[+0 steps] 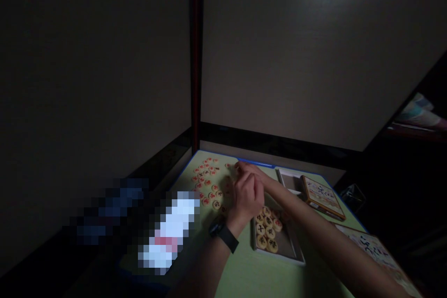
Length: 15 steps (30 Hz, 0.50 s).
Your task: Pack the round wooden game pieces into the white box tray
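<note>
Chinese chess pieces (207,182), round and pale with red or black characters, lie scattered over the far left of the green table (240,265). My left hand (247,195), with a dark watch at its wrist, is over the right side of the scatter, its fingers curled; what they hold is hidden. Just beyond it, my right hand (248,168) reaches across from the right, fingers bent together near a lone red-marked piece (227,165); its grip is partly covered. Below the hands stands a shallow box tray (295,249), where several larger chess pieces (267,230) lie together.
A second open tray (289,179) and a printed box (323,197) stand at the right, with another printed lid or box (377,251) nearer me. A blurred-out bright rectangle (171,233) covers the left. Dark walls border the table's back and left.
</note>
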Available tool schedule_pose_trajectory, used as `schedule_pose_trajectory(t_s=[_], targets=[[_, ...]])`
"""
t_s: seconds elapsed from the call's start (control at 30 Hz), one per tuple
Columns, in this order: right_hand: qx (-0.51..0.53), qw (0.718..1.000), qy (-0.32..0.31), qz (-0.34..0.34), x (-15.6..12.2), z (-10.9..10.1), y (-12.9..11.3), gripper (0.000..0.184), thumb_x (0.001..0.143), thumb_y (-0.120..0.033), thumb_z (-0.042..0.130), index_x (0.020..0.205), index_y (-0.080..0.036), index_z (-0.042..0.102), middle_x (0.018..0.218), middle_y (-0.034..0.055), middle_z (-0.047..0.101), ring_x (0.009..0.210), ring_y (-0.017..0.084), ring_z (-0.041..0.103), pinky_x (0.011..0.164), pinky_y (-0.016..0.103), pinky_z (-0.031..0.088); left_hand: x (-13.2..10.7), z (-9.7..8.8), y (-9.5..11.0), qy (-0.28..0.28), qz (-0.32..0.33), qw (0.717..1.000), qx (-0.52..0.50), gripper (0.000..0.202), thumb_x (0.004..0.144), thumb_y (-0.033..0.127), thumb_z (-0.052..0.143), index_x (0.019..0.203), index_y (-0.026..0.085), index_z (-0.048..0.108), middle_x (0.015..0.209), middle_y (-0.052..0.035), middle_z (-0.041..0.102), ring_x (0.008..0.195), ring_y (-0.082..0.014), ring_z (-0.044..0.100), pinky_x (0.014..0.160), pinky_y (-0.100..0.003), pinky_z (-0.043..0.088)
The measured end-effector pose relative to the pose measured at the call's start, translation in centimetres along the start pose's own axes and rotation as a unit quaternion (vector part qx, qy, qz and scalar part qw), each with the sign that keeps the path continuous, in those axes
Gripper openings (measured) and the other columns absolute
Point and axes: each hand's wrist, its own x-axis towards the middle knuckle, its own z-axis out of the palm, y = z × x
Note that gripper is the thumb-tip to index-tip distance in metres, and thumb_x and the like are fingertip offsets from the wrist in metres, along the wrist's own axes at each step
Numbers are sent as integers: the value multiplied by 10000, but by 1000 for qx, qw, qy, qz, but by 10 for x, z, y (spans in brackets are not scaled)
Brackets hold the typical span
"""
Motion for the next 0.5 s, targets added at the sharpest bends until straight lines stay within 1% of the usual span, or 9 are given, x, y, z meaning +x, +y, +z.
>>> schedule_pose_trajectory(t_s=[0.07, 0.13, 0.17, 0.23, 0.27, 0.3, 0.4, 0.43, 0.5], targets=[[22, 998, 53, -6, -9, -4, 10, 348, 810, -173, 584, 1153, -146, 536, 960, 81, 655, 866, 188, 607, 772, 271, 454, 5, 3, -3, 32, -95, 994, -48, 313, 957, 194, 304, 821, 172, 585, 891, -123, 653, 873, -218, 618, 832, -344, 464], [72, 988, 139, -13, -23, -5, 22, 307, 837, -174, 536, 1143, -157, 530, 936, 83, 661, 826, 192, 626, 752, 292, 473, 9, 9, -6, 39, -184, 977, -97, 276, 966, 203, 310, 867, 178, 567, 950, -125, 645, 911, -222, 603, 864, -363, 455], [100, 979, 175, -14, -31, -4, 27, 274, 855, -186, 513, 1127, -168, 532, 916, 76, 664, 795, 189, 635, 738, 299, 482, 11, 14, -7, 32, -220, 966, -128, 248, 963, 211, 332, 880, 182, 564, 958, -118, 643, 919, -220, 601, 873, -363, 454], [140, 965, 220, -7, -49, -1, 34, 242, 879, -215, 488, 1115, -186, 534, 895, 65, 669, 753, 187, 650, 723, 310, 499, 12, 24, -10, 1, -278, 935, -219, 203, 956, 240, 388, 927, 186, 582, 983, -104, 652, 938, -211, 612, 889, -354, 456], [147, 961, 235, 0, -59, 1, 36, 241, 882, -229, 490, 1115, -191, 537, 901, 66, 673, 751, 189, 656, 724, 317, 505, 11, 29, -10, -21, -301, 912, -279, 194, 953, 264, 420, 953, 185, 598, 1002, -102, 659, 941, -210, 622, 891, -351, 463], [147, 957, 250, 9, -67, 3, 36, 240, 882, -237, 496, 1112, -193, 544, 914, 70, 677, 760, 194, 660, 729, 324, 510, 10, 32, -10, -48, -320, 881, -345, 196, 947, 294, 456, 976, 184, 616, 1023, -101, 667, 941, -209, 632, 892, -352, 472], [123, 948, 291, 26, -87, 7, 31, 197, 882, -250, 518, 1057, -194, 589, 951, 84, 681, 812, 206, 660, 766, 339, 516, 6, 35, -7, -127, -343, 777, -512, 221, 900, 354, 588, 1001, 172, 661, 1050, -102, 687, 936, -196, 651, 935, -367, 478], [116, 947, 299, 27, -92, 8, 28, 178, 882, -249, 526, 1033, -195, 604, 954, 85, 683, 825, 206, 659, 779, 340, 515, 5, 34, -5, -144, -344, 751, -546, 219, 881, 348, 627, 992, 164, 672, 1045, -101, 693, 936, -187, 655, 961, -371, 471], [116, 945, 305, 30, -100, 7, 25, 151, 878, -245, 548, 997, -195, 626, 944, 78, 689, 819, 200, 659, 789, 337, 515, 3, 30, -1, -158, -351, 717, -581, 181, 859, 299, 672, 950, 143, 686, 1019, -100, 705, 924, -170, 664, 1000, -374, 460]])
